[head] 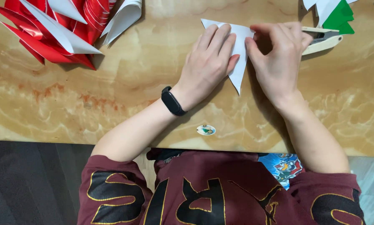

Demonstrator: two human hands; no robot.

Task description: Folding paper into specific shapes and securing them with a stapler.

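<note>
A white folded paper, shaped like a long pointed triangle, lies on the marbled tan table. My left hand rests flat on its left part, fingers together pressing it down. My right hand pinches the paper's upper right edge with thumb and fingers. A black band sits on my left wrist.
A heap of red and white folded paper pieces fills the far left corner. Behind my right hand lies a cream-handled tool, likely scissors, beside green and white paper. A small round sticker sits near the table's front edge.
</note>
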